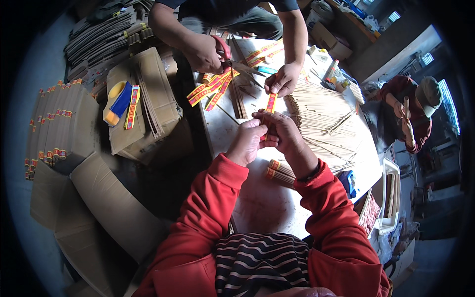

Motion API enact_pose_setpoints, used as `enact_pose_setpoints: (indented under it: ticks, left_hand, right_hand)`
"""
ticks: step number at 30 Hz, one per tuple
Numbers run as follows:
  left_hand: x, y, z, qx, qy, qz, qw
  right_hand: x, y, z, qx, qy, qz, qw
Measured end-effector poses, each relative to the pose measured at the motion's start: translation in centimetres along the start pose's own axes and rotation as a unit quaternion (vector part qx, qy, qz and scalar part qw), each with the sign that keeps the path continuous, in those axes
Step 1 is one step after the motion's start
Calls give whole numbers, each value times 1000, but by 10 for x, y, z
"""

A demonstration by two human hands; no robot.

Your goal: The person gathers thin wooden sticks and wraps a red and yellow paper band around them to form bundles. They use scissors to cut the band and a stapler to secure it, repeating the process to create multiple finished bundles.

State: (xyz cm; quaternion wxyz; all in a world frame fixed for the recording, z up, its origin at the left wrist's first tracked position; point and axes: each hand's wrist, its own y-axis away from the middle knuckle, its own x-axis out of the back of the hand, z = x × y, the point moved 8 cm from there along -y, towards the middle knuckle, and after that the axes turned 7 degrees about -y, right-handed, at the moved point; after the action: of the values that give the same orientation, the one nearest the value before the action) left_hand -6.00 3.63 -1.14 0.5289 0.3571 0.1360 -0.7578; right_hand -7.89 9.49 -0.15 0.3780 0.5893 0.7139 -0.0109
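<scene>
Over the white table [257, 208], my left hand [247, 141] and my right hand [287, 132] meet, their fingers closed at the lower end of a red and yellow label strip [271, 103]. A co-worker's hand [284, 79] across the table touches the upper end of that strip. The co-worker's other hand [205, 53] grips red-handled scissors [225, 48], blades pointing toward the strip. More label strips [213, 88] lie beneath the scissors. Just below my right hand are bundles of thin brown sticks [281, 173] with labelled ends.
Loose thin sticks [329, 123] spread over the table's right half. To the left stand a cardboard box [146, 64] bearing a tape roll [117, 101], stacked labelled bundles [52, 121] and an open carton [106, 198]. Another person [405, 109] sits at the right, beyond a white bin [391, 198].
</scene>
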Motion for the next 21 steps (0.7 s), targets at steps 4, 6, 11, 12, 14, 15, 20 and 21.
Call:
enact_pose_setpoints:
  ticks: [4, 6, 11, 12, 14, 15, 20, 21]
  left_hand:
    - [-4, -4, -3, 7, 6, -12, 1000]
    - [-7, -3, -2, 14, 10, -3, 1000]
    - [0, -9, -9, 12, -5, -12, 1000]
    - [0, -10, -9, 15, -11, -19, 1000]
    - [0, -10, -9, 15, -11, -21, 1000]
    - [0, -10, -9, 16, -11, -22, 1000]
    - [1, -13, -12, 17, -10, -18, 1000]
    - [1, -13, -12, 17, -10, -19, 1000]
  right_hand:
    - [6, 17, 1, 43, 9, 45, 998]
    - [10, 19, 3, 61, -7, 35, 998]
    - [9, 19, 6, 81, -42, -15, 996]
    - [8, 20, 5, 80, -40, -15, 996]
    - [10, 17, 6, 80, -40, -19, 996]
    - [11, 17, 6, 80, -40, -21, 996]
    - [11, 18, 6, 79, -40, -21, 996]
    - [12, 17, 7, 78, -41, -24, 996]
